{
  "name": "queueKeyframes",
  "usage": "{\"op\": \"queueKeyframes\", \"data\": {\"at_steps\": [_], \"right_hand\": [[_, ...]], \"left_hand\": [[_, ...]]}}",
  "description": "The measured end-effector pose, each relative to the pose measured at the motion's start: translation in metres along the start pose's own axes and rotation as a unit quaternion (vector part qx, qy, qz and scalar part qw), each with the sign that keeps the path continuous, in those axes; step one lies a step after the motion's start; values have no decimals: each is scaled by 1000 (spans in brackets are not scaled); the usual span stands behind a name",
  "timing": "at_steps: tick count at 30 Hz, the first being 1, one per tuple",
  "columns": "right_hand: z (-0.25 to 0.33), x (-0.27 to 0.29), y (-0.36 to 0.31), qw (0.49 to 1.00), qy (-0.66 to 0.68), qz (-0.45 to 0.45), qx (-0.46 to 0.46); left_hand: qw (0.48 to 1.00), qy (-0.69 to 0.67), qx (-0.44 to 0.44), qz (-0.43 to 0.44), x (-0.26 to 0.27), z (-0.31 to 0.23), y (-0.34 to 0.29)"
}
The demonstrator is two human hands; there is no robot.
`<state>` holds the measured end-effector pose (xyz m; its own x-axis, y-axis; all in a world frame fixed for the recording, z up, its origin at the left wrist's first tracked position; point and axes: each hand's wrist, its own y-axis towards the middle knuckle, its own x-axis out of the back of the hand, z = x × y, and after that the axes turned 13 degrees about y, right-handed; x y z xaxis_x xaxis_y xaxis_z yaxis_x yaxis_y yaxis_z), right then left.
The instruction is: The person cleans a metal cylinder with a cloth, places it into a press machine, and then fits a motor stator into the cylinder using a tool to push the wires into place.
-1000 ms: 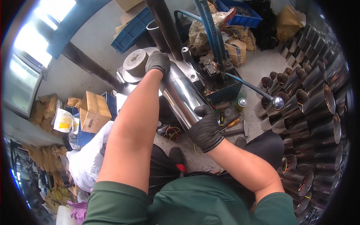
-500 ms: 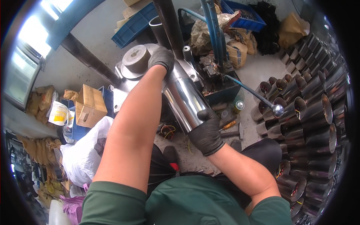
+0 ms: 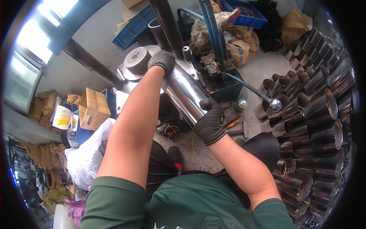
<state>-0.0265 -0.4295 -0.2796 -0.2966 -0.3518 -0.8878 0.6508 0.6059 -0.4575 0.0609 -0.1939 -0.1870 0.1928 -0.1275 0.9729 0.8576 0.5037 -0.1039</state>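
Observation:
A shiny metal cylinder (image 3: pixel 187 95) slants from the machine's metal plate (image 3: pixel 124 91) toward my body. My right hand (image 3: pixel 209 124), in a dark glove, wraps round its near end, with the thumb along its upper side. My left hand (image 3: pixel 161 62), also gloved, is curled over the far end of the cylinder. Its fingertips are hidden from view. Just left of that hand, a thick round metal block (image 3: pixel 136 60) sits on the plate.
Dark posts (image 3: pixel 167 28) rise from the machine. A blue lever with a ball knob (image 3: pixel 275 105) reaches out at the right, before rows of upright metal tubes (image 3: pixel 322 107). A hammer (image 3: pixel 245 129) and a spray can (image 3: pixel 242 104) are on the floor. A cardboard box (image 3: pixel 93 110) stands left.
My right hand and the near end of the cylinder have shifted slightly up in the picture. My left hand keeps its place at the far end. The view has moved a little.

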Motion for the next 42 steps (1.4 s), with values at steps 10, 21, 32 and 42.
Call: {"op": "queueKeyframes", "data": {"at_steps": [10, 21, 32, 42], "right_hand": [[-7, 13, -5, 994, 62, 25, -90], [-16, 53, 11, 919, -369, 109, 84], [2, 17, -20, 996, 59, -11, -67], [12, 14, -6, 983, -66, 136, -105]], "left_hand": [[993, -60, 68, -80, -32, 12, 38], [990, -78, 61, -104, -47, 36, 56], [997, 30, 17, -68, -37, 10, 52], [977, 181, -81, -78, -45, 34, 68]]}}
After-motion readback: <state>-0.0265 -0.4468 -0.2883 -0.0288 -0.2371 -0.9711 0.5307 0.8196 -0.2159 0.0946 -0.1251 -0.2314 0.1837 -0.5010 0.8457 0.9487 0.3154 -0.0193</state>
